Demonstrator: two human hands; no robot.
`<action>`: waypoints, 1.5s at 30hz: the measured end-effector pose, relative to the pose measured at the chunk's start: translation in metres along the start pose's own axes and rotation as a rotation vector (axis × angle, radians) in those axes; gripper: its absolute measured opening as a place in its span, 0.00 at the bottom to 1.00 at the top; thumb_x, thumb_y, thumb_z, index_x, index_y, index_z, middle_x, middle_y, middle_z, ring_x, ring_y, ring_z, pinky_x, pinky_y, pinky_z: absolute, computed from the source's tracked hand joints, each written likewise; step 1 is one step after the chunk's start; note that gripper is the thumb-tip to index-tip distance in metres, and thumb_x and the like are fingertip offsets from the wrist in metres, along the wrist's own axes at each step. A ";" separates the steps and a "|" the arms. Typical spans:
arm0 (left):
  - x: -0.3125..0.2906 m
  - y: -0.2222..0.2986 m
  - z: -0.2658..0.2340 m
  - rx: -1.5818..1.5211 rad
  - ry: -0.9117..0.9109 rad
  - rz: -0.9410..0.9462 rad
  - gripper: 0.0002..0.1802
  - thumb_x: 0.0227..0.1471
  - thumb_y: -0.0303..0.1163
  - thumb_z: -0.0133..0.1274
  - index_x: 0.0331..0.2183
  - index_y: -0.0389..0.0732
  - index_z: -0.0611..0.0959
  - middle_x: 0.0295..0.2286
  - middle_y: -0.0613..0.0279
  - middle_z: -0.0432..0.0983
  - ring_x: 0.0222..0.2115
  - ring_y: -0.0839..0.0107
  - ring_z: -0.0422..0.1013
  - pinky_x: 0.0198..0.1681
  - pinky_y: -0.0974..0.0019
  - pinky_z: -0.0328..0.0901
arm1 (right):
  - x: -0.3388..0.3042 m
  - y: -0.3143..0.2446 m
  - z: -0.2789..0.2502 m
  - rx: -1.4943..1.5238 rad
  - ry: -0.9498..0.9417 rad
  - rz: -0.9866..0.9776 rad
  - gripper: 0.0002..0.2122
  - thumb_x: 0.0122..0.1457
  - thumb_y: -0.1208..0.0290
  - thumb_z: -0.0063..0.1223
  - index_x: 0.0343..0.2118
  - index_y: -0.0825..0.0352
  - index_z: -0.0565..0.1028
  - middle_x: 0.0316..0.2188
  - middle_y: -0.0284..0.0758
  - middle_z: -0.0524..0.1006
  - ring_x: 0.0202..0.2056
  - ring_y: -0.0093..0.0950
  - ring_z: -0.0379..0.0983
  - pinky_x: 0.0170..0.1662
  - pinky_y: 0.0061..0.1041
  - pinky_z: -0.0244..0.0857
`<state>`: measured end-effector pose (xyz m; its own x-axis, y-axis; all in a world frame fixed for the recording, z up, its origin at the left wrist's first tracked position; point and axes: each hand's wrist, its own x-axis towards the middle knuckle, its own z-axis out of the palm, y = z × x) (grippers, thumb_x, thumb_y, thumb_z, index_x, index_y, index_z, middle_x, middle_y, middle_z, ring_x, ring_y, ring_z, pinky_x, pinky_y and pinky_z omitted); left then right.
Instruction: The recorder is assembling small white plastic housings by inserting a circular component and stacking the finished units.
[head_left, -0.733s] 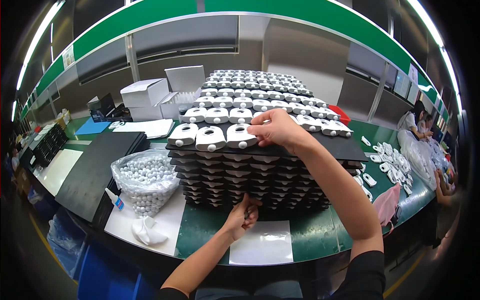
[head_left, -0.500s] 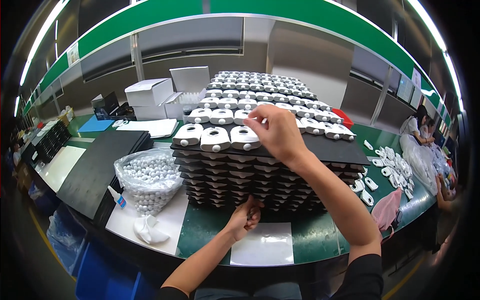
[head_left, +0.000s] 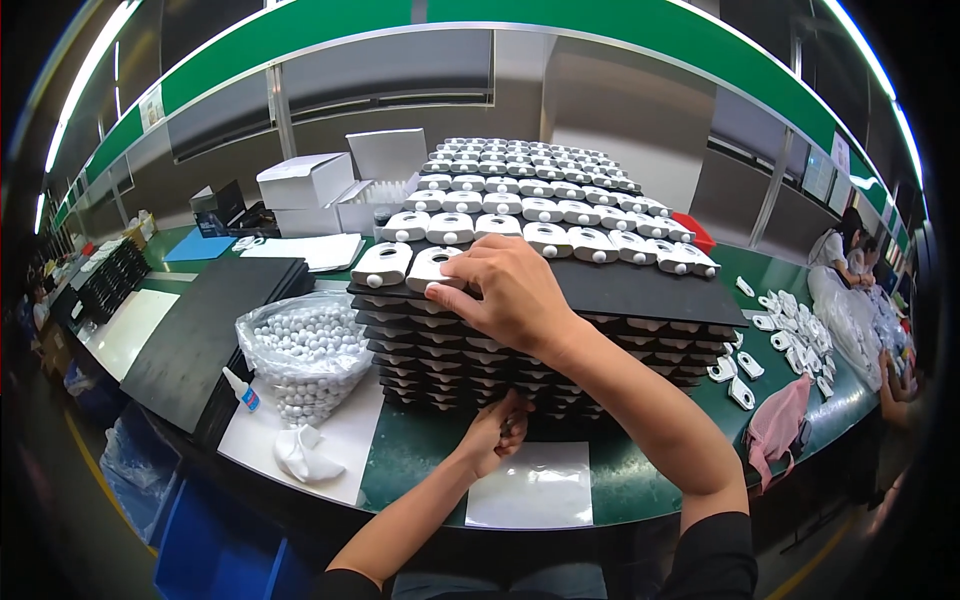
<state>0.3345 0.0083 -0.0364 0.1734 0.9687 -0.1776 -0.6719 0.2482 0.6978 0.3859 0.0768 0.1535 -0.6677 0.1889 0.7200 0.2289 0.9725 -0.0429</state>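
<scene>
Right hand [head_left: 510, 290]: down and left of where it was. Half a second back it hung raised over the third piece of the front row, fingers clear; a touch earlier, fingertips on that third piece. Now at the second piece [head_left: 422, 266], thumb along its front edge, fingertips on its top face near the hole. Looks like a light pinch; cannot tell if it grips or only touches.

The piece itself lies flat on the black board [head_left: 640, 285], just under the fingertips. Its front ball, visible earlier, now hidden by the thumb. Third piece's place is behind the hand; cannot tell whether it lies there.

Just left of the hand: end piece [head_left: 383, 262], untouched, ball showing. Beyond the hand: fuller rows. To its right: bare board along the front.

Meaning, as judged: handling has stepped one place leftward, leaving only the end piece farther along that side.

Left hand [head_left: 495, 432]: unchanged, below the right hand at the foot of the stack, fingers curled. Dark patch in the curl; cannot tell if anything is held.

Farther left of both hands: bag [head_left: 303, 345] of balls, glue bottle [head_left: 243, 392]. Well right: loose pieces [head_left: 790, 335].
</scene>
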 end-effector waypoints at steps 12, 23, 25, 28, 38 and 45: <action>0.000 0.000 -0.004 -0.076 -0.007 -0.006 0.17 0.56 0.44 0.37 0.30 0.41 0.71 0.15 0.72 0.56 0.12 0.82 0.47 0.13 0.79 0.41 | -0.023 0.012 -0.048 0.182 0.333 0.178 0.12 0.58 0.67 0.41 0.34 0.69 0.75 0.35 0.40 0.74 0.39 0.31 0.68 0.43 0.26 0.60; -0.001 0.001 -0.006 -0.206 -0.086 -0.073 0.13 0.38 0.18 0.41 0.31 0.40 0.71 0.25 0.61 0.64 0.14 0.79 0.54 0.11 0.80 0.44 | -0.276 0.161 -0.125 -0.542 0.929 0.734 0.15 0.53 0.73 0.45 0.44 0.68 0.65 0.44 0.39 0.66 0.46 0.34 0.59 0.50 0.31 0.52; -0.001 0.001 0.001 -0.173 -0.116 -0.097 0.13 0.41 0.19 0.42 0.34 0.41 0.71 0.26 0.60 0.65 0.14 0.79 0.54 0.11 0.80 0.43 | -0.345 0.206 -0.134 -0.896 0.580 0.948 0.22 0.51 0.66 0.48 0.49 0.67 0.62 0.48 0.41 0.63 0.50 0.39 0.55 0.52 0.34 0.48; -0.004 0.004 0.006 0.041 -0.089 -0.105 0.07 0.51 0.31 0.45 0.35 0.46 0.70 0.26 0.62 0.68 0.14 0.81 0.53 0.13 0.80 0.43 | -0.393 0.224 -0.128 -0.861 0.097 1.460 0.30 0.51 0.50 0.42 0.54 0.62 0.57 0.53 0.46 0.57 0.54 0.47 0.49 0.56 0.40 0.43; -0.002 0.000 0.000 0.108 -0.047 -0.082 0.20 0.50 0.51 0.44 0.32 0.42 0.71 0.13 0.72 0.58 0.13 0.83 0.50 0.14 0.81 0.42 | -0.383 0.159 -0.063 -0.773 -0.160 1.388 0.32 0.54 0.48 0.37 0.54 0.71 0.55 0.54 0.50 0.55 0.54 0.49 0.50 0.54 0.44 0.43; -0.006 0.003 0.002 0.055 -0.058 -0.074 0.15 0.51 0.42 0.47 0.36 0.42 0.73 0.20 0.70 0.60 0.14 0.83 0.49 0.15 0.80 0.41 | -0.387 0.099 -0.072 -0.272 -0.096 1.205 0.27 0.54 0.60 0.45 0.50 0.79 0.58 0.51 0.53 0.58 0.53 0.47 0.52 0.56 0.36 0.44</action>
<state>0.3328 0.0030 -0.0322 0.2633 0.9456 -0.1910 -0.6154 0.3172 0.7216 0.7180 0.0897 -0.0798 0.0237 0.9634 0.2669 0.8650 0.1141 -0.4886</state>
